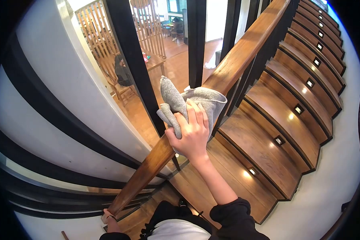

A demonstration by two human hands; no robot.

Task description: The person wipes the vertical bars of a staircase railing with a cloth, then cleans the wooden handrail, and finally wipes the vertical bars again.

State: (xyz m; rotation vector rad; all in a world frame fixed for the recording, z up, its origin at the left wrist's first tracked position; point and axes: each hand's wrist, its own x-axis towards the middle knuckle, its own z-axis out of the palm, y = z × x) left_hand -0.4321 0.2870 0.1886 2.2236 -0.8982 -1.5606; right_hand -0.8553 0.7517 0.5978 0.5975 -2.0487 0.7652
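Observation:
My right hand [193, 134] is closed on a grey knitted cloth [207, 99], pressing it onto the top of a wooden handrail [152, 162]. Bunched folds of the cloth stick up past my fingers, and part of it drapes over the rail's far side. Lower down, at the bottom left, my left hand [108, 215] grips the same handrail near its lower end; most of its fingers are hidden.
Wooden stairs [264, 140] with small step lights climb to the upper right beside a white wall [320, 192]. Dark balusters [196, 44] stand under the rail. Beyond them, a person [124, 72] sits near a wooden table [154, 62] on the floor below.

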